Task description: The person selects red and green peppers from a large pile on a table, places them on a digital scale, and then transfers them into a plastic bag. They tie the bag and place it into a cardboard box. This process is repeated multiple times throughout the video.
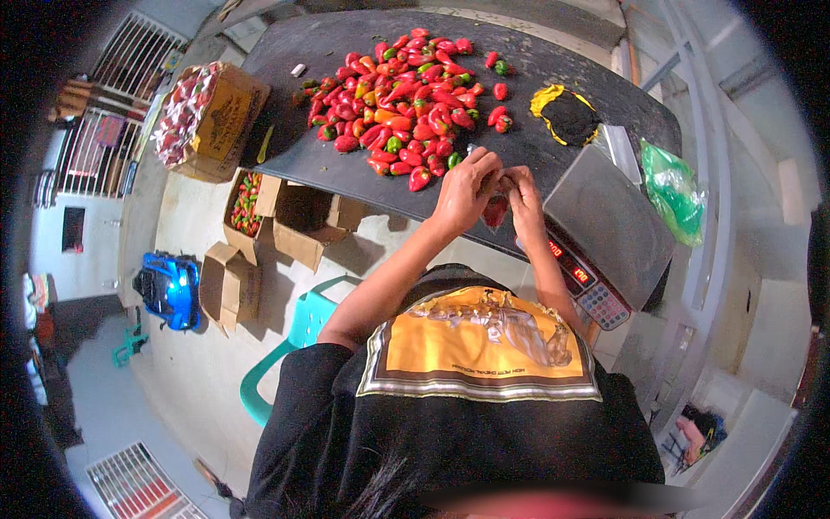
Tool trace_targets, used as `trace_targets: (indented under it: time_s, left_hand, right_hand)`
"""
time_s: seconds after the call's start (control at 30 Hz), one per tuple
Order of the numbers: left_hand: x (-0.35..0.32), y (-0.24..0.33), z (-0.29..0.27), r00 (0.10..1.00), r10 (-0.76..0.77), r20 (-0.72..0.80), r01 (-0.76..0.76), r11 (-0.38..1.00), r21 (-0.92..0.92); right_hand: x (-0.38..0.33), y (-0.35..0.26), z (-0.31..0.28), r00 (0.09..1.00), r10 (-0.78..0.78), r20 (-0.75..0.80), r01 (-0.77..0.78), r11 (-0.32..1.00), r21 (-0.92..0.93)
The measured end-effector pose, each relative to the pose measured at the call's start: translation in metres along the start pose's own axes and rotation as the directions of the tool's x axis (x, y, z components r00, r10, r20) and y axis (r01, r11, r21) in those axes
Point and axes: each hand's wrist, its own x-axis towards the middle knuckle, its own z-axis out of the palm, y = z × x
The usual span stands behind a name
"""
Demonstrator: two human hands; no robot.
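My left hand point(468, 185) and my right hand point(526, 204) meet over the near edge of the dark table point(285, 130). Their fingers are closed, pinching the top of a small clear plastic bag point(494, 213). Something red shows through the bag, which hangs below my fingers. Just beyond my left hand spreads a large heap of peppers point(402, 99), mostly red with some orange and green ones. Beside my right forearm stands a digital scale point(609, 227) with a grey platform and lit red digits. My fingertips partly hide each other and the bag's top.
A black and yellow cloth bundle point(566, 115) and green plastic bags point(670, 192) lie to the right. At the left stands a carton of filled bags point(226, 121). Below are a carton of peppers point(246, 206), open cartons point(231, 285) and a teal plastic chair point(304, 320).
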Motion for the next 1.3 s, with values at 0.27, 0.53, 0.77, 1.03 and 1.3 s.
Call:
trace_targets:
  time_s: [0.27, 0.53, 0.77, 1.03, 1.3]
  left_hand:
    - [0.008, -0.001, -0.029, 0.988, -0.038, -0.147, 0.017, 0.99, -0.143]
    - [0.003, -0.042, -0.067, 0.997, 0.055, 0.049, -0.046, 0.986, -0.159]
    - [0.019, -0.076, -0.16, 0.99, 0.14, 0.018, -0.136, 0.983, -0.122]
    - [-0.021, -0.149, -0.224, 0.993, 0.042, -0.111, -0.057, 0.989, -0.136]
    - [-0.031, -0.195, -0.293, 0.869, -0.153, -0.47, 0.147, 0.988, -0.05]
  right_hand:
    - [0.043, -0.028, 0.003, 0.95, -0.184, 0.251, 0.217, 0.97, -0.109]
    - [0.028, -0.021, 0.042, 0.98, -0.018, 0.2, 0.045, 0.99, -0.13]
    - [0.077, -0.061, 0.142, 0.979, 0.022, 0.205, 0.017, 0.983, -0.183]
    - [0.069, -0.021, 0.224, 0.926, 0.084, 0.367, -0.019, 0.984, -0.177]
    - [0.122, -0.052, 0.324, 0.975, 0.125, 0.182, -0.145, 0.984, 0.1]
